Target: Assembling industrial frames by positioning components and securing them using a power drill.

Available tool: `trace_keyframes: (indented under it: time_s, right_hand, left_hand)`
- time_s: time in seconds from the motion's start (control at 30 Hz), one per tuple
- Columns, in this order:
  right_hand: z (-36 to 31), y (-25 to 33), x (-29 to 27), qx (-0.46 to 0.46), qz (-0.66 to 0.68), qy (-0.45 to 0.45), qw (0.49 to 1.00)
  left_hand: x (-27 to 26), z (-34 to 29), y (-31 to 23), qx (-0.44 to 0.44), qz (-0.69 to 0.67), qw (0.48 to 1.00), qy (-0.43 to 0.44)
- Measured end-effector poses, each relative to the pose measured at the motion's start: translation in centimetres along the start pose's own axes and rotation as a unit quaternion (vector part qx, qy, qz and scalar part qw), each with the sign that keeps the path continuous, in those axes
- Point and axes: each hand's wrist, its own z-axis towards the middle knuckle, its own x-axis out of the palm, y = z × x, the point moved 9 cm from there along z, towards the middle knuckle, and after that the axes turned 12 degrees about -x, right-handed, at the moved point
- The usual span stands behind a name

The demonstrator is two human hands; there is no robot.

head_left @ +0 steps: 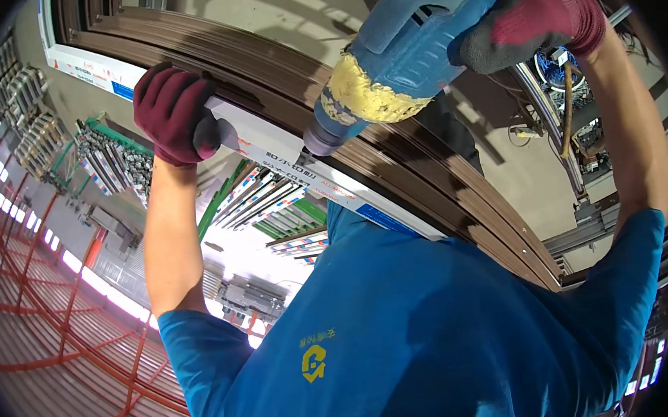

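My right hand (527, 17), in a maroon knit glove with dark palm coating, grips a blue power drill (424, 60). Lumpy yellow material (372, 96) is wrapped around the front of the drill's body. The drill's dark nose (324, 137) points down onto the edge of a brown metal profile frame (457, 175); the bit's tip is hardly visible. White printed protective film (258, 145) covers the frame's near side. My left hand (175, 115), gloved alike, is closed over that film-covered edge, left of the drill.
Racks of stacked metal profiles (114, 159) stand to the left, and more film-wrapped profiles (263, 198) lie on green supports below the frame. A blue coil of cable (554, 69) and metal bars (551, 125) are at the right. The brown frame stretches diagonally in front of my body.
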Motion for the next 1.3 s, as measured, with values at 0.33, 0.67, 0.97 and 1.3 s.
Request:
trace_keyframes:
  time_s: [0.33,0.67,0.97,1.3]
  right_hand:
    - [0.1,0.7,-0.4,-0.089,-0.042,-0.009,0.995]
    - [2.2,1.6,1.2,-0.138,-0.057,0.082,0.985]
    - [-2.3,-3.1,-5.1,-0.09,-0.01,-0.054,0.994]
    - [-2.0,-4.5,-4.7,-0.038,-0.026,-0.081,0.996]
  left_hand:
    - [0.1,-0.4,0.3,-0.021,-0.008,1.0,0.012]
    - [-0.2,-0.9,0.3,-0.032,0.0,0.999,0.01]
    - [0.4,0.6,-0.5,-0.015,-0.004,1.0,0.003]
    - [0.2,0.1,-0.3,-0.003,-0.03,0.999,0.011]
